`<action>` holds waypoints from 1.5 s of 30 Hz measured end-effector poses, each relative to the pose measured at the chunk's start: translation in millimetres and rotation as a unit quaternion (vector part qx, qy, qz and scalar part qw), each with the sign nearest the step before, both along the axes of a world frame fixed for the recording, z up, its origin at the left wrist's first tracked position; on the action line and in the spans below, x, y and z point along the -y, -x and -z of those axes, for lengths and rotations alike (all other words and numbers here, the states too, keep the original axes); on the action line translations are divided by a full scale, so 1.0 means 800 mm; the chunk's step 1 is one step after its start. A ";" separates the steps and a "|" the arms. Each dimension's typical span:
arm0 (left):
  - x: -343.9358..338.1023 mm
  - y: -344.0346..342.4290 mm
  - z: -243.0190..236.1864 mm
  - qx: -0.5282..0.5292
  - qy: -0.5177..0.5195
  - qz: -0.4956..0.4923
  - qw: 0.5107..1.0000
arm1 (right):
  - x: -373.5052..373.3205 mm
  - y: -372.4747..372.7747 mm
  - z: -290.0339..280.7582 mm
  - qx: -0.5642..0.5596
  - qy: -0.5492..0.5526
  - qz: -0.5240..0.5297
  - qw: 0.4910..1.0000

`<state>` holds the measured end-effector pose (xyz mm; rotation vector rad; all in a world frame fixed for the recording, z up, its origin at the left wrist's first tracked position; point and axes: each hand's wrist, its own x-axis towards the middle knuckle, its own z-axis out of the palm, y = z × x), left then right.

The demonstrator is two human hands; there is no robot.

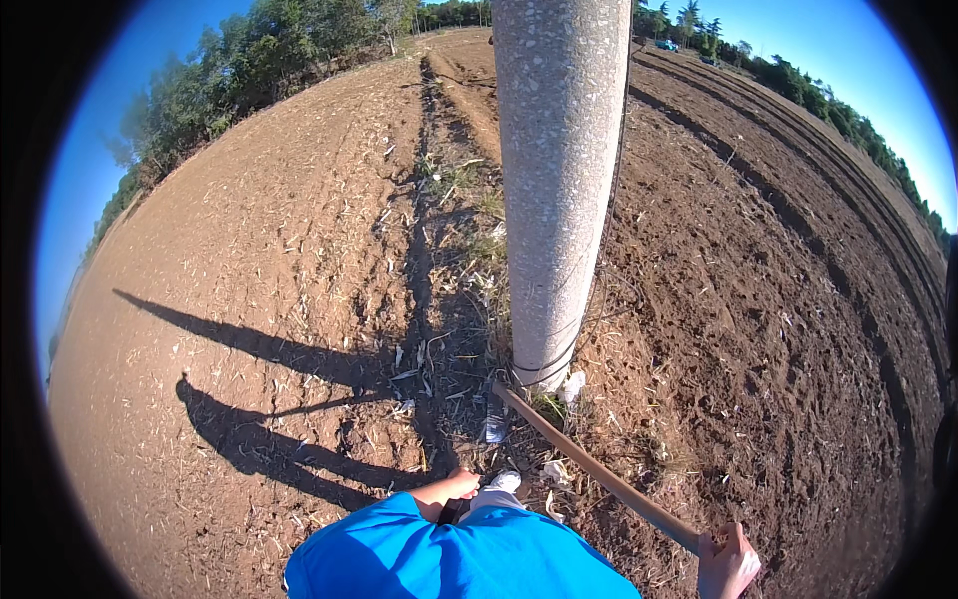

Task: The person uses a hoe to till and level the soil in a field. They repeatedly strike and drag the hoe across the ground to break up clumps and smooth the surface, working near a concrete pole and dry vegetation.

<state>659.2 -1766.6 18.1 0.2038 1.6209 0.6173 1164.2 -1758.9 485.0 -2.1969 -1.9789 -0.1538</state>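
My right hand (728,559) grips the near end of a long wooden handle (609,477) at the lower right. The handle slants up to the foot of a speckled concrete pole (549,180), where a greyish, shiny piece (496,424), possibly a tool head, lies low in the dry debris. Dark wire loops round the pole's base. My left hand (461,484) is by my body above my white shoe (504,482), fingers curled beside something dark that is too small to make out.
Tilled brown soil (758,299) with long furrows spreads on the right, paler strawy ground (230,250) on the left. A debris-strewn ridge (444,200) runs away from me beside the pole. Trees (239,70) edge the field. A small distant blue object (667,44) stands at the back right.
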 end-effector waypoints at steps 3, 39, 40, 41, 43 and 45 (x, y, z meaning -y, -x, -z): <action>-0.003 -0.018 -0.006 -0.058 0.001 0.027 0.998 | 0.000 -0.001 -0.002 0.011 0.010 0.004 1.000; -0.099 -0.163 -0.085 0.061 0.025 0.137 0.988 | 0.021 0.010 -0.014 -0.053 0.074 0.038 0.995; -0.105 -0.181 -0.085 0.080 0.029 0.138 0.987 | 0.022 0.008 -0.016 -0.046 0.082 0.044 0.995; -0.114 -0.192 -0.090 0.093 0.031 0.136 0.986 | 0.025 0.006 -0.015 -0.036 0.091 0.045 0.994; -0.129 -0.204 -0.088 0.142 0.041 0.115 0.982 | 0.025 0.005 -0.012 -0.036 0.100 0.045 0.993; -0.127 -0.207 -0.074 0.167 0.060 0.086 0.980 | 0.025 0.004 -0.009 -0.036 0.128 0.044 0.990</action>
